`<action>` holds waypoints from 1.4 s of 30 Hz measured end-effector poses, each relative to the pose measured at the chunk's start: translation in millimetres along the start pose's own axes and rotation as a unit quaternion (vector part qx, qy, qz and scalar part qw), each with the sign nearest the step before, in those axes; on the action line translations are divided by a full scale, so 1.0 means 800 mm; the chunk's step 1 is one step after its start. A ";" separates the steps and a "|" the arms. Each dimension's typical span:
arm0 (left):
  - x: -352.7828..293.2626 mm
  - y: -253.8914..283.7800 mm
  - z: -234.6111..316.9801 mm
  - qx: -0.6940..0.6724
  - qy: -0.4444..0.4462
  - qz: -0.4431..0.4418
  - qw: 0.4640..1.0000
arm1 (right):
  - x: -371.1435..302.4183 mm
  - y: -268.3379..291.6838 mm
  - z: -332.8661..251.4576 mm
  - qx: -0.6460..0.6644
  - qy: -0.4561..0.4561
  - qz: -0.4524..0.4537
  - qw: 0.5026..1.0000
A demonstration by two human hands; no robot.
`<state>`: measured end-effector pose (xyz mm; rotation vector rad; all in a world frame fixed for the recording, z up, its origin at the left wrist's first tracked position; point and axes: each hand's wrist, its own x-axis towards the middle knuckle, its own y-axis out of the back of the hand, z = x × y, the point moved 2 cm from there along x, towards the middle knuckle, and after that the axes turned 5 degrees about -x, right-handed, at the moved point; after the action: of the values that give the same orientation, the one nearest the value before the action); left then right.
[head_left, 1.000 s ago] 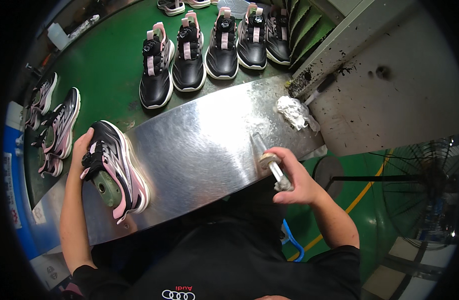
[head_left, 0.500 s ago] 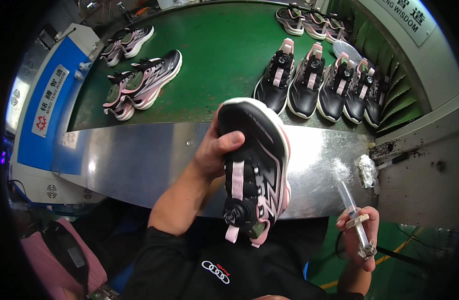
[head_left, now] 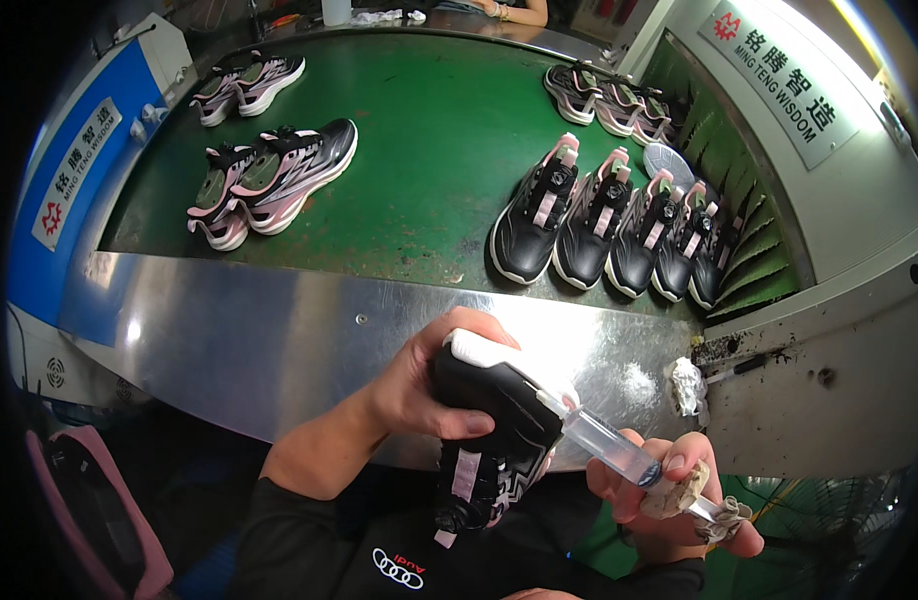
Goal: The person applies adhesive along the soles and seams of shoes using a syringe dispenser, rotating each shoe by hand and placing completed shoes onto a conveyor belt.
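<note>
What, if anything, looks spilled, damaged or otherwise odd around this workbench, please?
A whitish patch, possibly residue, marks the shiny silver metal ledge near a crumpled white wad. The grey metal panel beside them has dark, worn-looking blotches. The clear plastic syringe in the right hand has lumpy beige wrapping, seemingly improvised.

Tilted black shoe (head_left: pixel 486 402), pink strap (head_left: pixel 466 475), white sole (head_left: pixel 479 350), clear syringe (head_left: pixel 611 448) slanting, tip at the sole's edge

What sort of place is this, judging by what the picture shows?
Probably a shoe factory: matching shoes stand in a row on a green conveyor-like surface beside green hanging flaps, and the right hand holds a syringe at another shoe.
</note>
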<state>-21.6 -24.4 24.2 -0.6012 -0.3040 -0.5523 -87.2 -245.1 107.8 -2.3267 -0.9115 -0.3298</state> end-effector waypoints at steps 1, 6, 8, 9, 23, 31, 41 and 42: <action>0.001 0.000 0.000 -0.002 -0.003 0.001 1.000 | 0.001 0.000 0.000 0.000 -0.002 -0.003 1.000; 0.001 -0.004 0.006 0.022 -0.015 -0.018 0.999 | 0.005 -0.003 0.003 0.005 -0.018 -0.008 1.000; 0.001 -0.003 0.005 0.020 -0.011 -0.019 1.000 | 0.005 0.001 0.007 0.005 -0.016 -0.009 1.000; 0.001 -0.002 0.005 0.020 -0.009 -0.021 1.000 | 0.005 0.002 0.008 0.006 -0.023 0.000 1.000; 0.000 -0.004 0.009 -0.058 0.012 0.006 0.998 | 0.005 0.005 0.011 -0.015 0.000 0.022 1.000; 0.003 0.004 0.006 -0.044 0.015 0.028 0.999 | -0.008 0.012 0.018 -0.003 0.014 0.034 0.999; 0.003 0.017 0.003 -0.046 0.041 0.108 0.992 | -0.027 0.031 0.031 -0.024 0.015 0.031 0.999; 0.002 0.018 0.003 -0.046 0.043 0.117 0.991 | -0.028 0.032 0.033 -0.022 0.018 0.032 0.999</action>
<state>-11.9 -13.6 20.1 -0.6896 -0.1239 -0.3660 -85.9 -255.9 66.0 -2.3767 -0.8178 -0.3668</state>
